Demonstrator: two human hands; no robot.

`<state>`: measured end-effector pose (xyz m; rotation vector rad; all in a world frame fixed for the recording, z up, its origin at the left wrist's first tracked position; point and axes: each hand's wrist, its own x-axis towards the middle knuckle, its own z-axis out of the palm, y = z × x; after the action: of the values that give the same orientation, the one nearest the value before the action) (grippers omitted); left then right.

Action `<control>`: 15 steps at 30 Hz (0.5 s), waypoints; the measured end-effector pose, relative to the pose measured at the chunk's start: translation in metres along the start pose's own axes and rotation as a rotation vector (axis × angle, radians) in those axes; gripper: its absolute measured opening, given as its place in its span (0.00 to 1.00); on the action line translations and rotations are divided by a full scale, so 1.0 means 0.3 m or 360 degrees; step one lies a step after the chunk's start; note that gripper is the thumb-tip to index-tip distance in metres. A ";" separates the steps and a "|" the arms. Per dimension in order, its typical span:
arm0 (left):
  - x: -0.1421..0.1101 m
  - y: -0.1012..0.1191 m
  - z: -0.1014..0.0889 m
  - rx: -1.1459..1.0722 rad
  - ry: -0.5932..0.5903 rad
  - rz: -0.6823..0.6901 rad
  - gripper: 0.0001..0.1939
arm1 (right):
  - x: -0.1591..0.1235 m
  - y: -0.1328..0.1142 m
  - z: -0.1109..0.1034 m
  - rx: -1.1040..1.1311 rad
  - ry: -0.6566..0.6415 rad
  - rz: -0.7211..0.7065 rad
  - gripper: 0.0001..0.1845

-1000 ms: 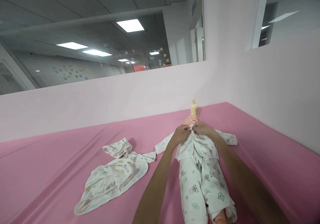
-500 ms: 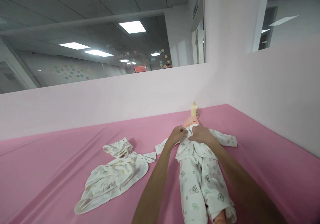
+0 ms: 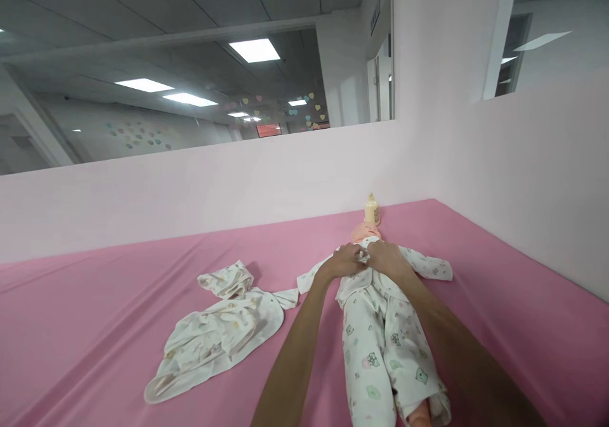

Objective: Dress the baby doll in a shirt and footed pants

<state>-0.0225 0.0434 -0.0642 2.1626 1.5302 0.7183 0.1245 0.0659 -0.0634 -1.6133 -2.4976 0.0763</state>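
A baby doll [image 3: 365, 231] lies on its back on the pink sheet, its head toward the wall. It wears a white printed jacket [image 3: 356, 280] and matching trousers [image 3: 368, 351]; the jacket's sleeves spread to both sides. Over the doll's chest, my left hand [image 3: 346, 261] is closed with its fingers pinching the jacket's front edge. My right hand [image 3: 384, 257] meets it there, fingers likewise closed on the jacket front near the collar. The fingertips partly hide the cloth between them, so any fastening is too small to make out.
Left of the doll lies a crumpled white printed baby garment [image 3: 223, 328], with a folded cloth piece [image 3: 228, 281] at its top. A pale yellow pump bottle [image 3: 372, 211] stands behind the doll's head. The pink sheet [image 3: 95, 313] runs up to white walls [image 3: 214, 186] below a window.
My left hand has moved right and slightly down across the chest, bringing its fingers up against my right hand. The right hand has barely shifted.
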 end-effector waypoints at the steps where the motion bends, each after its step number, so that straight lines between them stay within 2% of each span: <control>1: 0.001 0.006 0.002 0.0053 -0.0027 0.0002 0.06 | 0.000 0.001 0.001 -0.0001 -0.0004 -0.0023 0.13; 5: 0.008 0.014 0.010 0.0302 -0.0063 -0.0057 0.05 | 0.001 0.011 -0.001 0.0011 -0.0007 -0.0083 0.13; 9: 0.014 0.014 0.015 0.0352 -0.0052 -0.0029 0.02 | 0.005 0.017 -0.025 0.0080 -0.0004 -0.0047 0.11; 13: 0.019 0.017 0.011 0.0305 -0.0039 0.0053 0.09 | -0.004 0.017 -0.065 0.0421 0.0002 -0.0006 0.08; 15: 0.019 0.020 0.005 0.0227 -0.0003 0.0099 0.09 | -0.010 0.020 -0.078 0.0572 -0.0011 -0.0009 0.09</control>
<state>-0.0155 0.0467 -0.0607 2.3228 1.5628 0.6442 0.1351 0.0646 -0.0413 -1.4571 -2.3234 0.4998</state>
